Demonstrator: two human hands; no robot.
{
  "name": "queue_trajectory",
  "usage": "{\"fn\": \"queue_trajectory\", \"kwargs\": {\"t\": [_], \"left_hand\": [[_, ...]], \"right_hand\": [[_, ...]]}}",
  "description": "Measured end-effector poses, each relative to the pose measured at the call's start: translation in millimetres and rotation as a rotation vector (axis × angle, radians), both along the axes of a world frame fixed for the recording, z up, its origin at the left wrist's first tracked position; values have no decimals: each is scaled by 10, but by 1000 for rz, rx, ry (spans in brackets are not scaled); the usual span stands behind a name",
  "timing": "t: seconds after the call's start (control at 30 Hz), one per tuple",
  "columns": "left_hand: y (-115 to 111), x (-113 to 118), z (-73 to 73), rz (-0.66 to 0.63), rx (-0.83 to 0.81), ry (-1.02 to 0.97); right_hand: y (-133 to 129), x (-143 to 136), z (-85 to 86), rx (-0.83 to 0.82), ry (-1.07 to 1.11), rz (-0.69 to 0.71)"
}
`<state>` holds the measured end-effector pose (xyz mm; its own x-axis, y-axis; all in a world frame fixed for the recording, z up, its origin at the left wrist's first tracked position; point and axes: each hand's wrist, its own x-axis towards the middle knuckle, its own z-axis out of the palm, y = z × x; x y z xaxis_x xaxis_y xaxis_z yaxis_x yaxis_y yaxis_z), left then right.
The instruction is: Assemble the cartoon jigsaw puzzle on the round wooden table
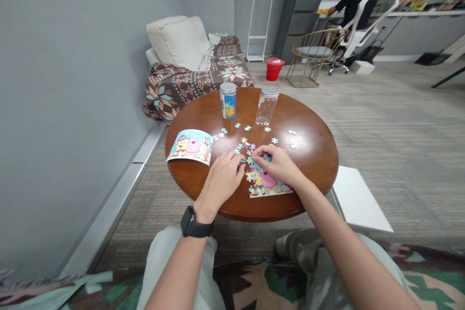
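Note:
A partly joined jigsaw puzzle (269, 181) with cartoon figures lies near the front of the round table. My right hand (276, 162) reaches over its upper part, thumb and index finger pinched at a small puzzle piece (249, 160) by its top left corner. Just left of the puzzle rests my left hand (225, 174), its fingers curled together beside the loose pieces; whatever lies under those fingertips is hidden. Ahead of both hands is a cluster of loose puzzle pieces (245, 144). The curved picture sheet (192, 146) at the left shows similar cartoon figures.
On the brown table (308, 155) stand a jar with a blue and yellow label (228, 101) and a clear jar (267, 107), both lidded. More pieces (293, 146) lie scattered rightward. Beyond are a covered sofa (203, 75), a red bin (274, 69) and a person (358, 7).

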<state>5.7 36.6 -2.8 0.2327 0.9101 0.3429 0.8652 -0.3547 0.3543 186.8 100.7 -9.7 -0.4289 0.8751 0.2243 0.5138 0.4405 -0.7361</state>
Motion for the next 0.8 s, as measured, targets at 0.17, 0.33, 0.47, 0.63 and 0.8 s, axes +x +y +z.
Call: {"fn": "queue_trajectory", "kwargs": {"t": [0.17,0.33,0.47,0.63,0.8], "left_hand": [[-3,3,11,3,-7,5],[-8,5,33,-37,-20,21],[-12,7,47,-78,-3,44],[-9,6,41,-98,3,73],[-5,10,40,-95,-9,80]], "right_hand": [[5,0,-4,28,-9,13],[7,-3,-20,61,-14,23],[10,-7,-37,90,-25,23],[20,-4,-55,136,-30,24],[37,5,-44,114,47,12]]}}
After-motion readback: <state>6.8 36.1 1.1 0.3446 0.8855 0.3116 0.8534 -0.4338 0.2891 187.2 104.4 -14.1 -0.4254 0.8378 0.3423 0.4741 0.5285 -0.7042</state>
